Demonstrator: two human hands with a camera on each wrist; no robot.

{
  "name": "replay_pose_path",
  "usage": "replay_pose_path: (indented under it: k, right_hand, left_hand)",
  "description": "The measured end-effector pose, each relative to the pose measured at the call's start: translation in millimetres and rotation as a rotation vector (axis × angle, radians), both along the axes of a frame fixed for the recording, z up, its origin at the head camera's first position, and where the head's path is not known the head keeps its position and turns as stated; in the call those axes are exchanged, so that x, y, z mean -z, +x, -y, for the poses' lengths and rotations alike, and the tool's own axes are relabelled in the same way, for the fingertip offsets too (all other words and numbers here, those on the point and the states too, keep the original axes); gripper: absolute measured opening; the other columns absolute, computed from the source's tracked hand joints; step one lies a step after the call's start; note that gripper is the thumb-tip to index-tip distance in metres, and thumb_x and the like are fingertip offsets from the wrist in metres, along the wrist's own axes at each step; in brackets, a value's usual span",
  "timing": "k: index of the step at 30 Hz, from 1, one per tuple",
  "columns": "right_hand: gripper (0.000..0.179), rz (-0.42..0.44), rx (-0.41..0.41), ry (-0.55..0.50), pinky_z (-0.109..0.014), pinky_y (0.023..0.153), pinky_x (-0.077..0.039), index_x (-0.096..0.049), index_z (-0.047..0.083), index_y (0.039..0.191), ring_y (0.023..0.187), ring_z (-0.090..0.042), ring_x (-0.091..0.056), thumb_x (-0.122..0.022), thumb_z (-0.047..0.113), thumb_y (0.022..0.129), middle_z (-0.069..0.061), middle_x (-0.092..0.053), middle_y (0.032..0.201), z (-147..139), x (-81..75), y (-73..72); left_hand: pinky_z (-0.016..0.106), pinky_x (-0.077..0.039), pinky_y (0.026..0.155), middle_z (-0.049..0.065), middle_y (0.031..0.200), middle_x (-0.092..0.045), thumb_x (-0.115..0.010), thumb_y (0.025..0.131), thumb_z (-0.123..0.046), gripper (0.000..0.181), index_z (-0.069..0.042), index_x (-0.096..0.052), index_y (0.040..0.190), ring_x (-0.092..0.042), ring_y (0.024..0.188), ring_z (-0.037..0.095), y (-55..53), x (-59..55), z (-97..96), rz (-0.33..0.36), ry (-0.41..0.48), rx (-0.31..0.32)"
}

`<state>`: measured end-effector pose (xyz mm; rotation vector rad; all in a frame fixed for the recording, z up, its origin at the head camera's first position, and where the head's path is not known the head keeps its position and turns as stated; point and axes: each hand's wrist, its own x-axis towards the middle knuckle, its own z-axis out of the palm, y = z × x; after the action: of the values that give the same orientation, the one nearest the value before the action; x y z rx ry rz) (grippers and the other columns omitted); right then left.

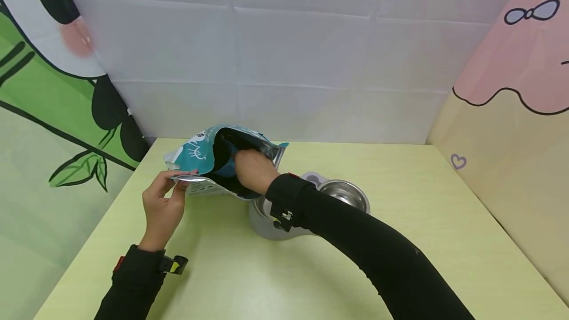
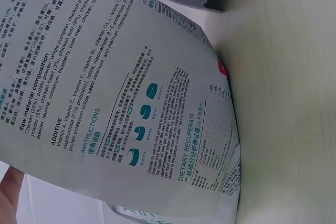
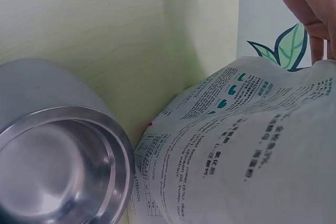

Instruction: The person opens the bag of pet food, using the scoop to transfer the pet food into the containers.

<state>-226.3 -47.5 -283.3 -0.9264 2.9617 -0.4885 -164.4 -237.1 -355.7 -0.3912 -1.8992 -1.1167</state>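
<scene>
Your left hand [image 1: 163,206] pinches the bag [image 1: 197,154] toward the bench's [image 1: 444,221] far edge; right hand [image 1: 254,169] inside, grip hidden; slackened pinch could tip it.

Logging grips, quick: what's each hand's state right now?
Left hand: closed, pinching the bag.
Right hand: reaching inside the bag, fingers hidden; open or closed cannot be told.

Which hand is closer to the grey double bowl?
The right. The right hand reaches into the bag, close by the left end of the grey double bowl; the left hand pinches the bag's edge, farther left.
</scene>
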Motion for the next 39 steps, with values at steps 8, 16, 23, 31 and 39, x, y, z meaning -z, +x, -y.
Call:
replay_pose_path:
  k: [8, 16, 23, 31, 39]
  right_hand:
    - [0.028, -0.030, -0.023, -0.004, -0.031, 0.059, -0.049, -0.062, 0.006, 0.083, 0.073, -0.023, -0.061, -0.042, 0.013, 0.102, -0.010, -0.061, 0.080, 1, -2.9, 3.8]
    - [0.040, -0.016, -0.037, -0.040, -0.025, 0.050, -0.035, -0.052, 0.010, 0.067, 0.056, -0.017, -0.051, -0.038, 0.015, 0.104, -0.003, -0.043, 0.060, 1, -6.3, 2.9]
    - [0.039, 0.027, -0.034, -0.026, -0.024, 0.050, -0.034, -0.050, 0.011, 0.066, 0.054, -0.015, -0.048, -0.040, 0.012, 0.103, -0.001, -0.039, 0.058, -3, -11.9, 4.6]
    - [0.043, 0.014, -0.062, -0.039, -0.023, 0.052, -0.036, -0.052, 0.012, 0.061, 0.055, -0.015, -0.051, -0.040, 0.009, 0.102, 0.000, -0.037, 0.055, -6, -15.6, 4.7]
    - [0.037, 0.040, -0.034, -0.042, -0.021, 0.051, -0.036, -0.068, 0.008, 0.079, 0.054, -0.013, -0.051, -0.040, 0.012, 0.103, 0.000, -0.038, 0.056, -6, -21.2, 8.0]
  left_hand:
    - [0.018, -0.046, 0.090, 0.011, 0.097, -0.069, -0.064, 0.082, 0.015, 0.018, 0.011, -0.061, 0.100, -0.063, 0.105, 0.010, -0.4, 3.6, 2.4, 0.016, 0.004, -0.010]
    - [0.017, -0.046, 0.090, 0.017, 0.096, -0.068, -0.063, 0.084, 0.012, 0.016, 0.012, -0.061, 0.100, -0.064, 0.104, 0.011, -0.2, 4.2, 3.1, 0.013, 0.017, -0.006]
    - [0.017, -0.046, 0.090, 0.022, 0.095, -0.067, -0.063, 0.083, 0.015, 0.017, 0.012, -0.061, 0.099, -0.064, 0.103, 0.012, -0.8, 5.3, 2.4, 0.003, 0.022, -0.004]
    - [0.017, -0.046, 0.089, 0.020, 0.095, -0.067, -0.063, 0.083, 0.013, 0.017, 0.011, -0.061, 0.100, -0.064, 0.103, 0.009, -0.4, 4.1, 1.2, 0.008, 0.016, -0.004]
    - [0.017, -0.046, 0.089, 0.023, 0.094, -0.066, -0.063, 0.082, 0.016, 0.018, 0.012, -0.061, 0.099, -0.064, 0.102, 0.008, -1.6, -0.1, 0.7, -0.009, 0.020, -0.002]
